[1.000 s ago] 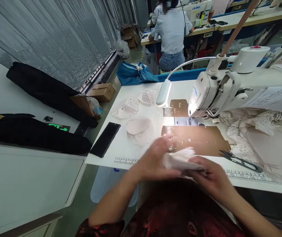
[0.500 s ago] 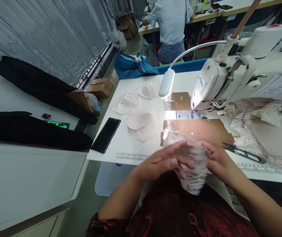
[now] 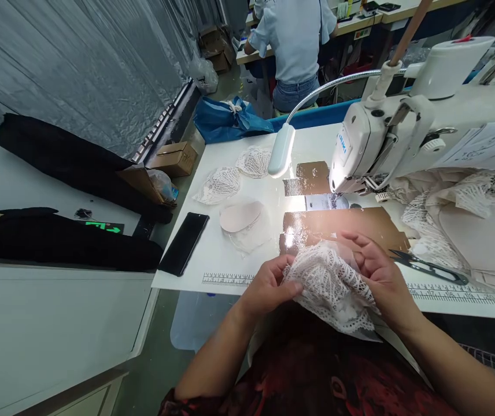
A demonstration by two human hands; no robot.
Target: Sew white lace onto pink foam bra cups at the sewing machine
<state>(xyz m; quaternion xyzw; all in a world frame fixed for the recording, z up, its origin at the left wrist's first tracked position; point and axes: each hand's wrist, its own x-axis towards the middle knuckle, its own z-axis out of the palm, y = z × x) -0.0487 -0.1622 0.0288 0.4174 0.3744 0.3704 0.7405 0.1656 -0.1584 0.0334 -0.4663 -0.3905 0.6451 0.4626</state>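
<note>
A piece of white lace (image 3: 329,286) lies spread between both of my hands at the near edge of the white sewing table (image 3: 225,257). My left hand (image 3: 269,286) pinches its left edge with closed fingers. From the right, my right hand (image 3: 380,277) grips the lace, fingers curled over its top. Just beyond them lies a shiny brown sheet (image 3: 347,226) under the lamp's glare, in front of the white sewing machine (image 3: 407,133).
Black thread snips (image 3: 429,267) lie right of my hands. Two lace pieces (image 3: 219,185) and a beige pad (image 3: 241,216) sit on the table's left, a black phone (image 3: 184,243) by its edge. Cream fabric (image 3: 468,222) is heaped at right. A person (image 3: 295,46) sits at a far table.
The lace has been turned and opened out flat between my hands. My left hand went from flat fingers over it to a pinch on its left edge.
</note>
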